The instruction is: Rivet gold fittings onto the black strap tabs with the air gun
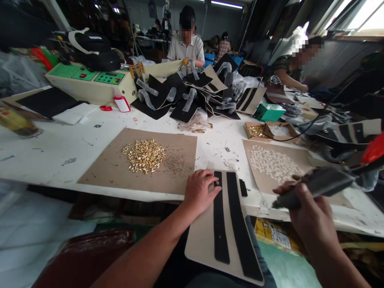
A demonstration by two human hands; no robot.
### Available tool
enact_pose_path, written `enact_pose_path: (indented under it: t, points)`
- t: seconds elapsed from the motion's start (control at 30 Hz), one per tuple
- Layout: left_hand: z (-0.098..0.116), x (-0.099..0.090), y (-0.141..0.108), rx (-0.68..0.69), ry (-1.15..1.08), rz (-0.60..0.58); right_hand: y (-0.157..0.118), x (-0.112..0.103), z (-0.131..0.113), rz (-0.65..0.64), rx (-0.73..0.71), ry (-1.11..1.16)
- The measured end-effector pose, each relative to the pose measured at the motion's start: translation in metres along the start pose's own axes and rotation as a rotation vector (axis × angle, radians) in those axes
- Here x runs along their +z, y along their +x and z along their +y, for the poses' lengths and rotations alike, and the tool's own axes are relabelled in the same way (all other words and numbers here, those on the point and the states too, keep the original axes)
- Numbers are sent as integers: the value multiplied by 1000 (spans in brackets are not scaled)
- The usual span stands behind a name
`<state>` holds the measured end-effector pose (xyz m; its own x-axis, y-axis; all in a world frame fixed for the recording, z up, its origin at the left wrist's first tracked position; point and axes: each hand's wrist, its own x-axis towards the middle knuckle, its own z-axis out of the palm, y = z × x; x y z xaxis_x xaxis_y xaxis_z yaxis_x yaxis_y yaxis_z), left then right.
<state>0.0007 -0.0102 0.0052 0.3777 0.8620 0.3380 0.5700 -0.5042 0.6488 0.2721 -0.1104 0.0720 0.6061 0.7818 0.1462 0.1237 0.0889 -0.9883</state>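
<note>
A beige panel [207, 244] with two black strips lies tilted from the table edge onto my lap. My left hand [201, 190] rests on its upper part, thumb and fingertips pinched around a small metal piece [216, 183] on the left black strip [220, 224]. A small stud shows lower on that strip. My right hand [312, 212], to the right of the panel, is wrapped around a dark electric screwdriver [321, 184]. Its tip points left and is apart from the panel; motion blurs it slightly.
Gold metal parts [146, 156] lie heaped on a brown board [102, 168]. Clear small pieces [273, 162] spread over another board. Beyond are small boxes [256, 131], a pile of black panels [186, 100], a green-panelled machine [90, 82] and a red-capped bottle [121, 103]. People work behind.
</note>
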Motion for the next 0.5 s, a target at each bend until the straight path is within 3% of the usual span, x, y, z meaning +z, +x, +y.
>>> enact_pose_path:
  t: [0.1, 0.17, 0.23, 0.33, 0.5]
  points:
    - [1, -1, 0, -13, -4, -2, 3, 78, -25, -176, 0, 399]
    - [2, -1, 0, -14, -9, -6, 5, 121, -32, -245, -35, 467]
    - [2, -1, 0, -17, -12, -7, 6, 149, -29, -305, -62, 455]
    - [3, -2, 0, -30, -8, -13, 7, 169, -15, -353, -64, 376]
    - [3, -3, 1, -45, -13, -34, 10, 173, 7, -345, -43, 300]
